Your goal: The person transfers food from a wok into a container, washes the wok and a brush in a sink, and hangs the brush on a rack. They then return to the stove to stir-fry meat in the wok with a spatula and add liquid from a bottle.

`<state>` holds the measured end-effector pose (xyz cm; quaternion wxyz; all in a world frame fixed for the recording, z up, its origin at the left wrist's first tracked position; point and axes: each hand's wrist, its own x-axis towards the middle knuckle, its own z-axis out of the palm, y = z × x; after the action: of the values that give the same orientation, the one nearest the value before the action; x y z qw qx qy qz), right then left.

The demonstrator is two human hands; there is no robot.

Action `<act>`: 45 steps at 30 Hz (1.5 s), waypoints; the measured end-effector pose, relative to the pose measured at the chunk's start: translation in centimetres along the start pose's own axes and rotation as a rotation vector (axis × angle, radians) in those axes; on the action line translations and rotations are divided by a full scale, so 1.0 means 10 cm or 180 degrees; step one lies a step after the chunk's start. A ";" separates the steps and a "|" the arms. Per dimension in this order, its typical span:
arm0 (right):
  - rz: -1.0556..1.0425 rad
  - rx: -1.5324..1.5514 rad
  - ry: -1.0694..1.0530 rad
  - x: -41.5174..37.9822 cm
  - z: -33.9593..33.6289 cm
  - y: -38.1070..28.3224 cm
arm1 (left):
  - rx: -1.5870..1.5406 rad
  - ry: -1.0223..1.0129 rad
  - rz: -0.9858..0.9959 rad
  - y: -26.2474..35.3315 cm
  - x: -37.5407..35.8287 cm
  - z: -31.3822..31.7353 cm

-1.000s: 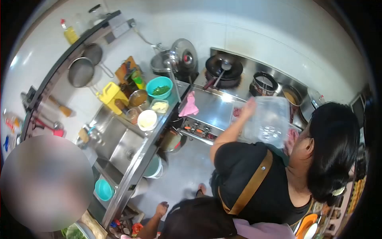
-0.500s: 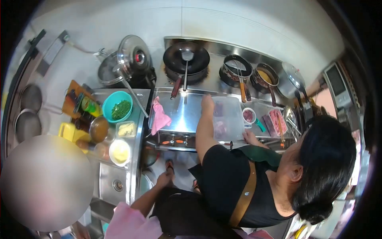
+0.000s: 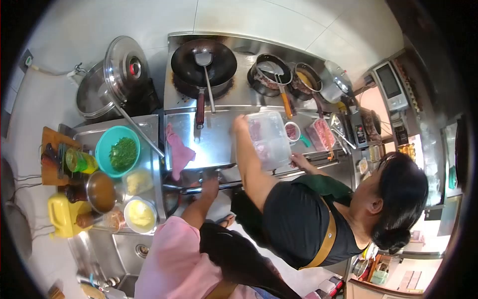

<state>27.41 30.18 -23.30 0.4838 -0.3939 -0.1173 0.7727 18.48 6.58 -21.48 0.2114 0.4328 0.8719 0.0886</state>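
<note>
My left hand (image 3: pixel 211 187) is at the steel rail (image 3: pixel 224 186) along the stove's front, fingertips close to the stove knobs; the fingers are small and blurred. My right hand is out of view. Just ahead, a pink cloth (image 3: pixel 179 149) lies over the left end of the steel counter (image 3: pixel 209 144). A co-worker in a black top (image 3: pixel 303 214) stands to my right, with both hands at a translucent plastic container (image 3: pixel 273 139) of meat. Behind the counter, a wok (image 3: pixel 224 62) with a metal spatula (image 3: pixel 203 60) rests on a burner.
Two saucepans (image 3: pixel 259 89) stand right of the wok. At left, a lidded pot (image 3: pixel 89 94) steams behind a side counter with a teal bowl (image 3: pixel 104 159) of chopped greens, a white bowl (image 3: pixel 141 229) and a yellow jug (image 3: pixel 62 217). A sink (image 3: pixel 119 249) sits nearer.
My left hand has risen from low beside my apron to the stove's front rail. The view has shifted and turned. The co-worker's hands stay at the plastic container.
</note>
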 end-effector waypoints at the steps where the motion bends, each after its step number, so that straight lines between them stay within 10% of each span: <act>1: -0.0030 0.0077 0.0002 0.01 -0.03 0.07 | 0.0035 0.0015 -0.0015 0.02 0.00 -0.01; 10: -0.0361 0.1243 -0.0355 0.35 -0.38 0.70 | -0.0185 -0.0443 0.0188 -0.07 0.03 -0.26; 14: 0.2067 0.5547 -0.0608 0.14 -0.35 0.38 | -0.0277 -0.0343 0.0269 -0.12 0.03 -0.23; 17: 0.1180 0.3191 -0.0609 -0.13 -0.30 0.07 | -0.0386 -0.0295 0.0341 -0.13 0.04 -0.28; 21: 0.1114 0.4730 -0.0075 -0.50 -0.56 -0.30 | -0.0455 -0.0195 0.0376 -0.21 0.11 -0.07; 27: 0.1198 0.2999 -0.0319 -1.21 -0.96 -1.18 | -0.0455 -0.0040 0.0414 -0.22 0.09 0.02; 31: 0.2555 -0.4097 -0.0951 -2.51 -1.52 -1.46 | -0.0232 -0.0032 0.0438 -0.19 0.05 -0.01; 34: 0.2212 -0.5521 -0.1523 -2.70 -1.40 -1.44 | -0.0454 -0.0005 0.0155 -0.15 0.04 -0.11; 36: 0.0794 -0.6569 -0.2211 -2.49 -1.36 -1.40 | -0.0452 -0.0104 0.0043 -0.16 0.05 -0.04; 39: 0.1194 -0.6105 -0.1030 -2.24 -0.49 -1.46 | -0.0487 -0.0058 0.0103 -0.17 -0.01 -0.17; 45: -0.1097 -0.5116 -0.1327 -1.07 0.72 -1.58 | -0.0844 0.0022 0.0038 -0.20 -0.14 -0.29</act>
<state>34.96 30.62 -4.33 0.1363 -0.4441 -0.7760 0.4267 16.52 4.33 -19.12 0.2633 0.4059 0.8506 0.2058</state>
